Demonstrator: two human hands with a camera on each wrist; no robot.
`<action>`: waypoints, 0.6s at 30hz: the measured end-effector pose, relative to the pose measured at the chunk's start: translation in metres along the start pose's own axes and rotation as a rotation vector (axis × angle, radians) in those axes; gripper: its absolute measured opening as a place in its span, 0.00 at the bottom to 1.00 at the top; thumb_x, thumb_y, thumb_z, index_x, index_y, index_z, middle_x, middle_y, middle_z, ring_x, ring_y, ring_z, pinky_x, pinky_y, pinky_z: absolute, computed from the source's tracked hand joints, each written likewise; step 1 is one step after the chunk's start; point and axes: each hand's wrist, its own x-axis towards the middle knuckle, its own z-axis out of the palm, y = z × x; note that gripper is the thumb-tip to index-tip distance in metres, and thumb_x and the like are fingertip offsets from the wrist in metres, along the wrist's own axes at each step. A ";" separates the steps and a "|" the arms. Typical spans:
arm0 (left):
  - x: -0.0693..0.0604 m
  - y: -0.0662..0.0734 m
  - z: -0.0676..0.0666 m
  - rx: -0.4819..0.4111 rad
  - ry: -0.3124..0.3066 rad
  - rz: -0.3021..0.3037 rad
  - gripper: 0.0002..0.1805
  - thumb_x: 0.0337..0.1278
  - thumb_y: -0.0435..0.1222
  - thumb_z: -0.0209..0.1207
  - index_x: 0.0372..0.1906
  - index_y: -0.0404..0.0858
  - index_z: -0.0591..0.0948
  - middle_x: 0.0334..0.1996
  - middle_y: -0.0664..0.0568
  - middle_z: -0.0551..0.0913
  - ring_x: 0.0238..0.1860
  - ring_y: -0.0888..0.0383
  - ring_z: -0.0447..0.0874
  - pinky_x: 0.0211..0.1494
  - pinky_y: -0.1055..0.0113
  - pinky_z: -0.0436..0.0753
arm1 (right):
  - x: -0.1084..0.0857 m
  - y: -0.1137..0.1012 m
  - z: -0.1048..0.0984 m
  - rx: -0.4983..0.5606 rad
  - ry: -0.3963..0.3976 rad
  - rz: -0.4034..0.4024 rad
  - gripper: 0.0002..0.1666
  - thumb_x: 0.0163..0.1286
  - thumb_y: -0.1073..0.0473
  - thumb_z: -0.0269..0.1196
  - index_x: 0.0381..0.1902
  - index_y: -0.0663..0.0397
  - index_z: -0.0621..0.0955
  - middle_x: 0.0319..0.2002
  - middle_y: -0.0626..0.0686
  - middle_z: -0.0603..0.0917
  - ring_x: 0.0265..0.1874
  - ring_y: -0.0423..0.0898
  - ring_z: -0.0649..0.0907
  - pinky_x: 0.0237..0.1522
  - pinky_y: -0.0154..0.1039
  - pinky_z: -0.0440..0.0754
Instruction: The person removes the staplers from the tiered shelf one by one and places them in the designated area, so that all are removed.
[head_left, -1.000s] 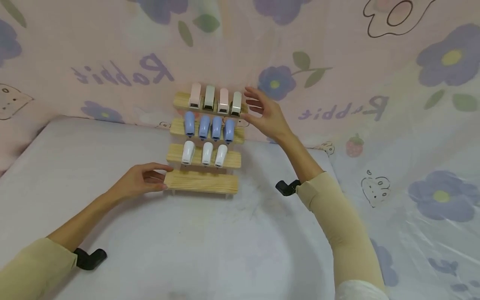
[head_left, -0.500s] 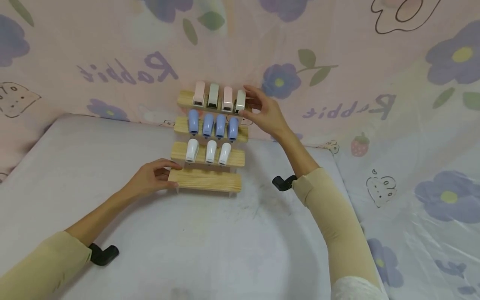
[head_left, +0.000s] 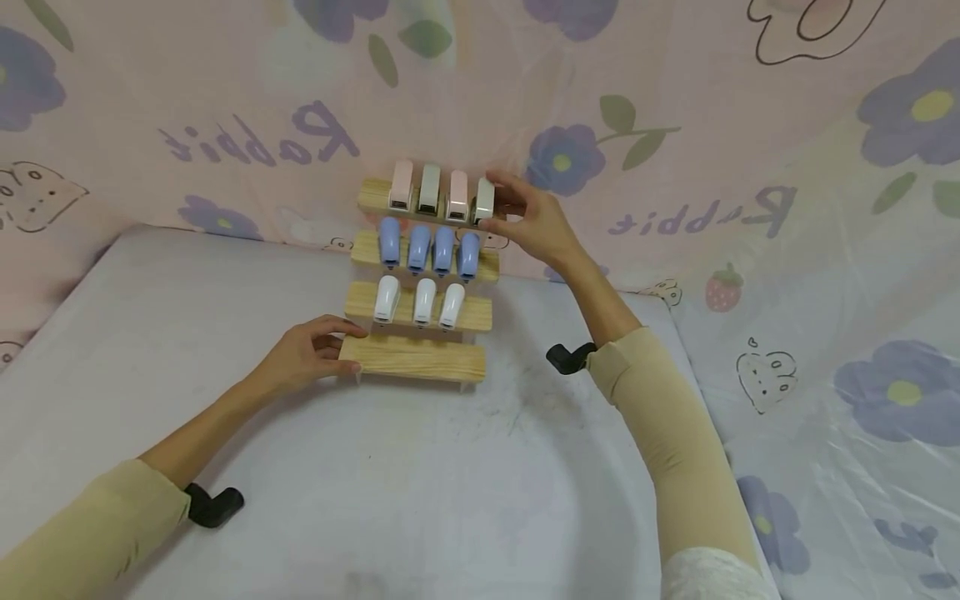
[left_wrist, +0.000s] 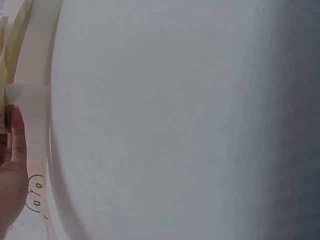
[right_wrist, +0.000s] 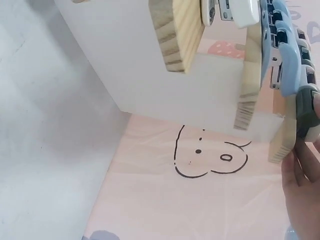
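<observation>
A tiered wooden display stand (head_left: 412, 360) with clear supports holds rows of small staplers. My left hand (head_left: 311, 354) grips the left end of its lowest plank between thumb and fingers; in the left wrist view only part of that hand (left_wrist: 14, 170) shows at the plank's edge. At the top right, my right hand (head_left: 536, 218) pinches the end green stapler (head_left: 484, 198), which still stands on the shelf. The right wrist view shows its dark green side (right_wrist: 305, 107) by my fingers. Beside it on that tier stand a pink stapler (head_left: 457, 196), another green stapler (head_left: 429, 188) and a second pink one.
Blue staplers (head_left: 389, 242) line the second tier, white staplers (head_left: 386, 298) the third. The stand is on a white-covered table (head_left: 420, 500), close to a printed curtain (head_left: 465, 83) behind. Black curved pieces (head_left: 214, 507) stick out at both sleeve cuffs.
My right hand has closed in from beside the end green stapler to pinch it, and the stapler leans slightly. My left hand has moved further onto the bottom plank's end. The view shifted slightly.
</observation>
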 end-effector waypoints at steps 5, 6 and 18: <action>0.001 0.001 0.001 -0.016 -0.003 -0.022 0.29 0.49 0.36 0.74 0.58 0.36 0.79 0.59 0.42 0.75 0.47 0.51 0.84 0.44 0.71 0.81 | -0.010 -0.019 -0.002 -0.012 -0.002 0.020 0.40 0.63 0.68 0.69 0.71 0.64 0.67 0.62 0.66 0.77 0.59 0.58 0.79 0.62 0.48 0.73; 0.001 0.000 0.001 -0.018 -0.003 -0.023 0.28 0.49 0.35 0.74 0.58 0.36 0.79 0.59 0.42 0.76 0.47 0.51 0.84 0.44 0.70 0.81 | -0.012 -0.022 -0.003 -0.019 -0.001 0.029 0.40 0.63 0.68 0.69 0.71 0.64 0.67 0.62 0.66 0.77 0.60 0.58 0.78 0.63 0.48 0.72; 0.000 -0.004 0.000 0.019 0.020 -0.040 0.29 0.49 0.40 0.75 0.58 0.39 0.82 0.55 0.45 0.78 0.47 0.51 0.84 0.46 0.70 0.82 | -0.024 -0.010 -0.017 0.025 0.001 0.058 0.42 0.62 0.70 0.69 0.73 0.61 0.67 0.63 0.65 0.75 0.61 0.59 0.77 0.63 0.50 0.73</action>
